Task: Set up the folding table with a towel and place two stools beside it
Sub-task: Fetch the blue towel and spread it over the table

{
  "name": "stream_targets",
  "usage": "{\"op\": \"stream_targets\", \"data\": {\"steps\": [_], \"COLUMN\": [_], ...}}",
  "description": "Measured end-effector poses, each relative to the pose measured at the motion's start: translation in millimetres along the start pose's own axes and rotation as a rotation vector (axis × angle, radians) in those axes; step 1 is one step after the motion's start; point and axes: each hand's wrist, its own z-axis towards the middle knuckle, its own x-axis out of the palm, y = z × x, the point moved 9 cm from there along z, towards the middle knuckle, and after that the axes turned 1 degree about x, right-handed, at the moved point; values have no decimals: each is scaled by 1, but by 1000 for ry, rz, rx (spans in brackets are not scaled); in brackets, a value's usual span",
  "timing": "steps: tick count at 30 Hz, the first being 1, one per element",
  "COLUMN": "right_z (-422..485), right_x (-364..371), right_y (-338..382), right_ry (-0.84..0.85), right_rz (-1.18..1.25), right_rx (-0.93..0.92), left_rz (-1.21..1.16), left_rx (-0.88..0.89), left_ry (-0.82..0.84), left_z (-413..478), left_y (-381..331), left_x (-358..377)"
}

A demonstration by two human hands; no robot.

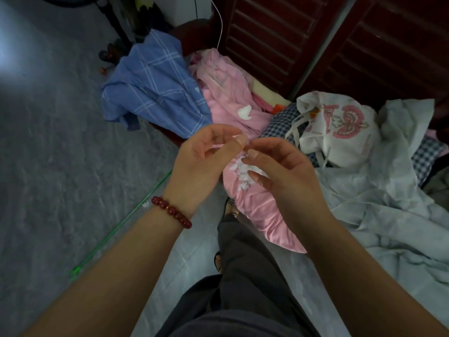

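Both hands are raised close together over a bed heaped with cloth. The left hand (pixel 201 154), with a bracelet of dark red beads (pixel 171 211) at the wrist, has its fingers loosely curled and its thumb pressed tip to tip against the forefinger. The right hand (pixel 279 171) is curled the same way, thumb meeting forefinger, and the two pinches almost touch. They look closed on something fine and pale, perhaps a thread, but it is too small to tell whether either hand really holds anything.

Just below the fingers lies a pink satin pillow (pixel 262 215) with white stuffing (pixel 240 171) showing at its upper end. The right hand's lower fingers hang just above that stuffing.

To the right sits a white plastic bag (pixel 340 132) printed with a pink-red emblem. The small lines of writing beside the emblem are too blurred to read. The bag rests on a blue-and-white checked cloth (pixel 281 122), beside a crumpled pale sheet (pixel 388 203).

Farther back a blue plaid cloth (pixel 155 86) hangs over the bed's corner, touching a pink quilt (pixel 226 93). I cannot tell whether any of these cloths is the towel.

A green stick (pixel 126 224) lies on the grey floor (pixel 60 142).
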Motion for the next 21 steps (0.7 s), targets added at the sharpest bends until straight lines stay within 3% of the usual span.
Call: {"op": "stream_targets", "data": {"steps": [21], "right_z": [233], "right_x": [107], "right_y": [84], "right_ry": [-47], "right_rz": [-58], "right_rx": [-25], "left_rz": [174], "left_rx": [94], "left_ry": [118], "left_z": [251], "left_y": [-82], "left_x": [-76]}}
